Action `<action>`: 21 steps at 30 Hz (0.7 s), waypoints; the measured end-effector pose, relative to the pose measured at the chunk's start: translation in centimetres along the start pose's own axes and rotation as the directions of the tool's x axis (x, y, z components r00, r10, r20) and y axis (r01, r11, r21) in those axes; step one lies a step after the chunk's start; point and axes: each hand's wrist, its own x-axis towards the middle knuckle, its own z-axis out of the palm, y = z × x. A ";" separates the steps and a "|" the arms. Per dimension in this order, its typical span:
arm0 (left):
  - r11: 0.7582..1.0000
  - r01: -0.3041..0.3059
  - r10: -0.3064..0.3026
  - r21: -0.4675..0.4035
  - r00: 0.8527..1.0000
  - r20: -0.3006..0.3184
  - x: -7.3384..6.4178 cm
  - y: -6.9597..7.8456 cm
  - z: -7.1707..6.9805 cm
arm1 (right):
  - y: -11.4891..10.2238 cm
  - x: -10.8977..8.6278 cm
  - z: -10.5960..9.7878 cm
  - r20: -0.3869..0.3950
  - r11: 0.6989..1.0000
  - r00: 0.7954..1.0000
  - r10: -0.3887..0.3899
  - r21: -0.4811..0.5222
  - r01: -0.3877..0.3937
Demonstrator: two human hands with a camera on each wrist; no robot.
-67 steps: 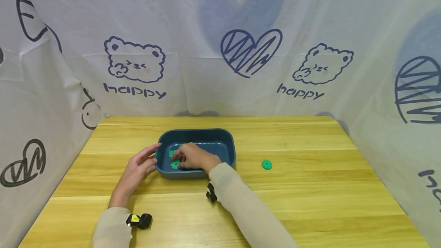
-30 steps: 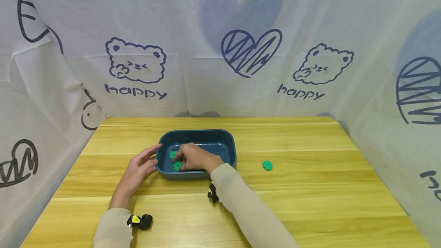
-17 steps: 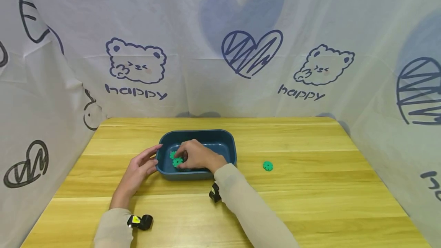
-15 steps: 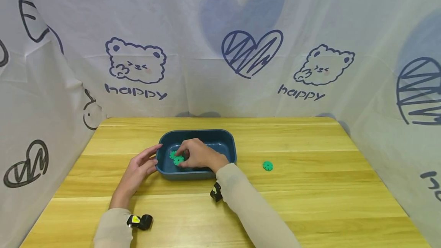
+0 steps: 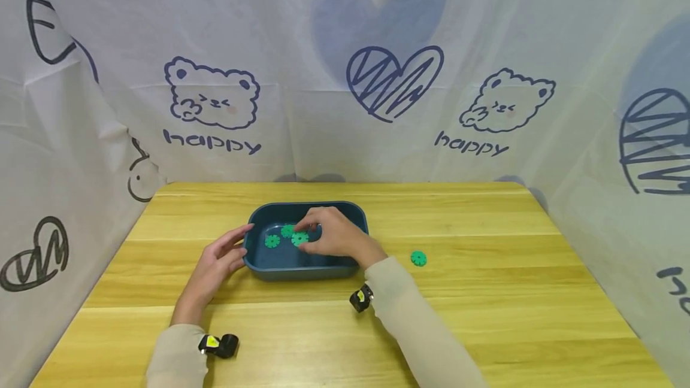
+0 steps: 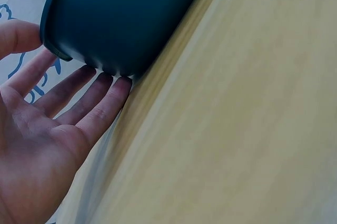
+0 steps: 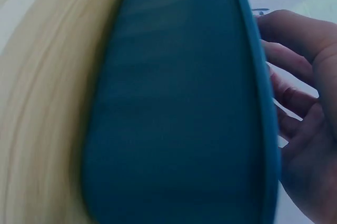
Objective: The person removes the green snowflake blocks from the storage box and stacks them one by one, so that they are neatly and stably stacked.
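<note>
A dark blue rectangular bin (image 5: 302, 272) stands on the table. My left hand (image 5: 211, 268) rests its fairly straight fingertips against the bin's left end; the left wrist view has these fingers (image 6: 102, 109) touching the outer wall, the thumb by the rim. Over the bin, my right hand (image 5: 336, 235) pinches a green notched disc (image 5: 299, 239) between thumb and forefinger. Two similar green discs, one at the left (image 5: 272, 241) and another farther back (image 5: 288, 230), lie on the bin floor. In the right wrist view, the bin wall (image 7: 179, 103) hides my right fingertips.
One more green notched disc (image 5: 418, 258) lies on the wooden table (image 5: 485, 316), right of the bin. White cloth (image 5: 312, 124) with printed bears and hearts hangs behind the table and along both sides.
My right hand has drawn back to the right and up with a green disc pinched in it. The disc at the back of the bin has come into sight. My left hand stays put.
</note>
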 end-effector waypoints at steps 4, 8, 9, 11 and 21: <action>1.000 -0.003 0.003 0.000 1.000 0.001 0.1 0.0 0.0 | 0.3 -1.2 -1.2 -0.039 1.000 0.999 0.008 0.001 -0.008; 1.000 -0.005 0.005 0.017 1.000 -0.001 0.1 0.0 0.1 | 0.8 -2.5 -2.4 -0.070 0.999 0.997 0.022 -0.039 -0.025; 1.000 -0.006 0.006 0.019 1.000 0.000 0.1 0.0 0.1 | 0.9 -2.9 -2.7 -0.076 0.998 0.997 0.028 -0.048 -0.031; 1.000 -0.007 0.007 0.017 1.000 0.001 0.1 0.1 0.1 | 1.1 -3.5 -3.3 -0.086 0.998 0.996 0.033 -0.058 -0.038; 1.000 -0.007 0.007 0.016 1.000 0.005 0.0 0.0 0.0 | 2.0 -6.8 -5.3 -0.142 0.996 0.987 0.078 -0.033 -0.083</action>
